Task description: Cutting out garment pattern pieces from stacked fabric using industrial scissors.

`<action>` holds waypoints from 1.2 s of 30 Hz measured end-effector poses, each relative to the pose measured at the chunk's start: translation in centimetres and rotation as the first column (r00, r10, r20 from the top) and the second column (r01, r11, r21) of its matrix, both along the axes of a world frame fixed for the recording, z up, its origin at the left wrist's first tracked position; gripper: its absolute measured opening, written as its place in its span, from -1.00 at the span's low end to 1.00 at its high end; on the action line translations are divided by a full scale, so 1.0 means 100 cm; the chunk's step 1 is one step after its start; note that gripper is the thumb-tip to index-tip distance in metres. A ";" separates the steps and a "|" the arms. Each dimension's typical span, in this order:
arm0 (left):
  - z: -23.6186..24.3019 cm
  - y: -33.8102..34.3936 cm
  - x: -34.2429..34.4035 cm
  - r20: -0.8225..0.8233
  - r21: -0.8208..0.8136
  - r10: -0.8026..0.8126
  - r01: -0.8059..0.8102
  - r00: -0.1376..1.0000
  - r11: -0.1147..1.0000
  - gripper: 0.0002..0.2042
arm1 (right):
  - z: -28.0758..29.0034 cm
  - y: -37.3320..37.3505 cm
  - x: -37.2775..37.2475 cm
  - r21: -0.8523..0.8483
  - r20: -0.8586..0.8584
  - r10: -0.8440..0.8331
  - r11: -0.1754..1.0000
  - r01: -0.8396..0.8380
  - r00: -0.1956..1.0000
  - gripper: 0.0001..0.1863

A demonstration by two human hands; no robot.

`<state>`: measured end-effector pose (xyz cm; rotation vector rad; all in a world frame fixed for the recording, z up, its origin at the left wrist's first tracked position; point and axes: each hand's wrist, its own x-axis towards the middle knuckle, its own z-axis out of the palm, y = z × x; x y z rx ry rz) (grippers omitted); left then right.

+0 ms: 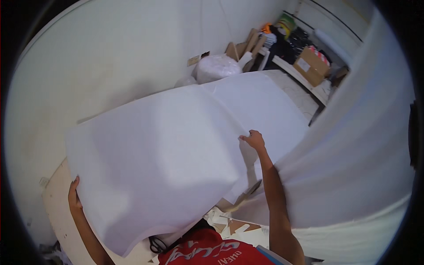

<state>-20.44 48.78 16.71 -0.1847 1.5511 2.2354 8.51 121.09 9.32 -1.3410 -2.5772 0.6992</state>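
A large white sheet (154, 154) of thin foam or paper is held up in front of me, bowed across the middle. My left hand (73, 194) grips its lower left edge. My right hand (254, 140) pinches its right edge, arm stretched forward. A second white sheet (265, 106) lies flat beyond it on the work surface. A big white roll or draped sheet (353, 168) fills the right side, partly covering my right forearm.
A pale board (55, 207) lies at lower left. Cut scraps (229, 223) and black scissors (155, 244) lie near my body. At the back stand a white wrapped bundle (217, 67), a cardboard box (312, 65) on a shelf, and assorted clutter against the wall.
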 end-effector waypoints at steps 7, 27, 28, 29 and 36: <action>0.019 0.077 0.032 -0.212 -0.344 -0.018 -0.058 0.977 0.937 -0.35 | 0.015 0.049 0.043 -0.403 -0.224 -0.067 0.915 -0.030 0.972 -0.14; -0.057 0.446 0.038 -0.471 -0.388 -0.370 0.189 0.801 0.902 -0.44 | -0.012 0.085 0.099 0.345 0.058 -0.045 0.938 0.022 0.997 -0.18; -0.066 0.455 0.034 -0.441 -0.413 -0.366 0.177 0.820 0.893 -0.40 | -0.013 0.075 0.096 0.344 0.057 -0.026 0.939 0.005 0.998 -0.18; -0.077 0.461 0.032 -0.406 -0.442 -0.349 0.153 0.845 0.884 -0.35 | -0.013 0.065 0.090 0.302 0.045 -0.002 0.953 -0.012 0.999 -0.20; -0.129 0.509 0.043 -0.640 -0.628 -0.217 -0.339 0.737 0.701 -0.21 | -0.015 0.061 0.095 0.184 -0.014 0.118 0.976 -0.113 0.993 -0.26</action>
